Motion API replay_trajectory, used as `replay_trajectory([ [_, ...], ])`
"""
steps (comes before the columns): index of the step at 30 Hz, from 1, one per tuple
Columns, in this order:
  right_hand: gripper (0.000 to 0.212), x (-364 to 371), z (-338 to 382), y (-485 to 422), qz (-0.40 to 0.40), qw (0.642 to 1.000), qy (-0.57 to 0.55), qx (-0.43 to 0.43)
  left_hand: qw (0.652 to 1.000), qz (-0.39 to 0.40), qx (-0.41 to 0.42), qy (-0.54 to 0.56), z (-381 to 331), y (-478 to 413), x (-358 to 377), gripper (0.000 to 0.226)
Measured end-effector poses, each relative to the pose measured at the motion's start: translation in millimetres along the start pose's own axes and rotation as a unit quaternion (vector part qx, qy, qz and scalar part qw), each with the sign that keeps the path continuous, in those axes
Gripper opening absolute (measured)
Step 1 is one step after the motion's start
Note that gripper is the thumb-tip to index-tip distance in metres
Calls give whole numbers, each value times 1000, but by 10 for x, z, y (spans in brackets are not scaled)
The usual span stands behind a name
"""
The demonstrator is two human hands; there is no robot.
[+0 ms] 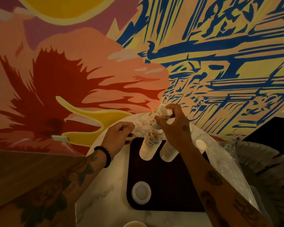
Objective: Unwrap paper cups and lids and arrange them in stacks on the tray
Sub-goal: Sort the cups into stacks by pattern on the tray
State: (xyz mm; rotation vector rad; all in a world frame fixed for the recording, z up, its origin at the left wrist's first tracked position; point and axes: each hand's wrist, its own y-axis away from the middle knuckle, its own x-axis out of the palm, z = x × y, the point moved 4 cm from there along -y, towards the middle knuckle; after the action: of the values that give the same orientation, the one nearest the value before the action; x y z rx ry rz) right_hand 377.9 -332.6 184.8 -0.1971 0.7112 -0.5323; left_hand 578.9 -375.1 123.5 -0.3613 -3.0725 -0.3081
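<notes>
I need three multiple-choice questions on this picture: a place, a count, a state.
1. Where does the white lid lie? A) on the tray B) on the floor C) on a cup stack
2. How many stacks of cups stand on the tray? A) one B) two C) four
3. What does the right hand do? A) hangs idle B) lifts the tray C) grips the taller stack
1 A: the lid rests on the dark tray. 2 B: the taller stack and a shorter stack stand side by side. 3 C: its fingers curl round that stack's top.
</notes>
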Motion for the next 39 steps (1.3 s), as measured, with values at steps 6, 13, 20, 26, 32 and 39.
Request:
replay_trajectory([
  [6,43,150,-340,158,58,995,68,53,999,-5,21,-39,8,-16,-45,10],
  [13,49,269,-488,276,136,982,104,82,996,-2,40,-81,3,-38,-25,16],
  [20,51,71,-311,324,127,983,117,59,962,40,131,-238,-84,-28,22,16],
  [26,42,-136,-81,513,119,988,99,26,940,45,195,-275,-252,154,9,11],
  [32,35,-350,204,706,119,992,43,-7,929,15,224,-293,-464,670,-35,19],
  [39,33,-880,475,1261,127,991,-21,-48,925,-34,265,-272,-718,1568,137,17],
])
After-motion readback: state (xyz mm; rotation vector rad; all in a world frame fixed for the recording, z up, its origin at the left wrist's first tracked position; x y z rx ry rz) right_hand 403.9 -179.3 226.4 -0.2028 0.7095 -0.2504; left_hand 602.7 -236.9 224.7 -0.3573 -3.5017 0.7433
